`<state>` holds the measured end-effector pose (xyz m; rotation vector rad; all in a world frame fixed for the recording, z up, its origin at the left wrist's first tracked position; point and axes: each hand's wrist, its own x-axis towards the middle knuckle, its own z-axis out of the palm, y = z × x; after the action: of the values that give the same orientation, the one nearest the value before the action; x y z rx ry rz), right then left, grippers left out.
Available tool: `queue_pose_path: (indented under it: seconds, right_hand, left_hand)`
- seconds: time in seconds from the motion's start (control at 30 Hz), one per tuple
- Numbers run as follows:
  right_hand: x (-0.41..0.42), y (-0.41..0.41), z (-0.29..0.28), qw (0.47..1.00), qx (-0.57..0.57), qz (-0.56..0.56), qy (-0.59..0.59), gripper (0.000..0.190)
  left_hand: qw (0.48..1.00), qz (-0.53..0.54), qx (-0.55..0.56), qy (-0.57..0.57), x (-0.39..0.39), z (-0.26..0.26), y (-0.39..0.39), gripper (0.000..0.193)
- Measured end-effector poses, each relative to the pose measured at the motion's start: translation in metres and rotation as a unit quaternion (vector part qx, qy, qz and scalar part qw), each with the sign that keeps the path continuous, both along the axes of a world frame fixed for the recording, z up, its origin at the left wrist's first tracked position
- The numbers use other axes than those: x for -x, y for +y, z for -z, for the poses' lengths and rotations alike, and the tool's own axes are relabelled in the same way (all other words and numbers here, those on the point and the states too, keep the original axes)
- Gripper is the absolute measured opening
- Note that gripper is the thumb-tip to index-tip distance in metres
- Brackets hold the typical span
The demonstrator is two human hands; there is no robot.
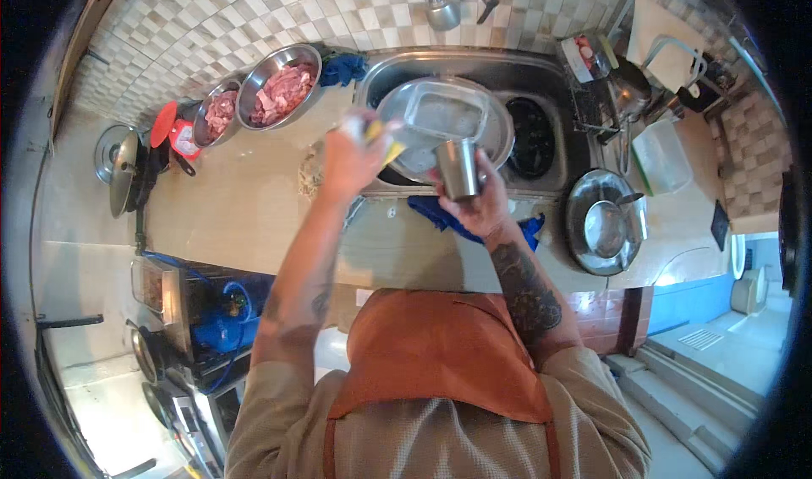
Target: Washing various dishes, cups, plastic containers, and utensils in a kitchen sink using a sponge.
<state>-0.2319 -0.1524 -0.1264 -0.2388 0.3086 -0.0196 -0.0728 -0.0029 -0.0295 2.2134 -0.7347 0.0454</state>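
My right hand grips a stainless steel cup, tilted, above the sink's front edge. To its left, my left hand is closed around a yellow sponge; it is blurred, and some white foam seems to be on the fingers. Beyond both hands, a large round basin sits in the stainless steel sink, with a clear rectangular container in it. A dark round pan or bowl lies at the sink's right side.
Two steel bowls of raw meat stand at the back left. The faucet hangs over the sink. A dish rack, a plastic container and a metal tray with a bowl are right. A blue cloth lies at the front edge.
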Motion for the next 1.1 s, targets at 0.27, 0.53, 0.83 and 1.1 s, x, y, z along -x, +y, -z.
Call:
queue_pose_path:
  seconds: [0.27, 0.53, 0.83, 1.1]
  right_hand:
    - [0.010, -0.032, -0.013, 0.972, 0.116, 0.188, 0.077, 0.044]
    - [0.024, -0.051, -0.060, 0.863, 0.473, 0.044, 0.174, 0.034]
    - [0.041, -0.069, -0.085, 0.926, 0.330, 0.071, 0.167, 0.032]
    - [0.095, -0.042, -0.063, 0.311, 0.918, 0.239, -0.052, 0.036]
  left_hand:
    - [0.939, 0.316, 0.106, 0.087, 0.056, 0.025, -0.078, 0.032]
    - [0.836, 0.506, -0.015, 0.209, 0.063, 0.027, -0.090, 0.031]
    - [0.895, 0.425, 0.103, 0.089, 0.088, 0.027, -0.102, 0.016]
    - [0.564, 0.264, 0.204, 0.755, 0.084, 0.060, -0.101, 0.046]
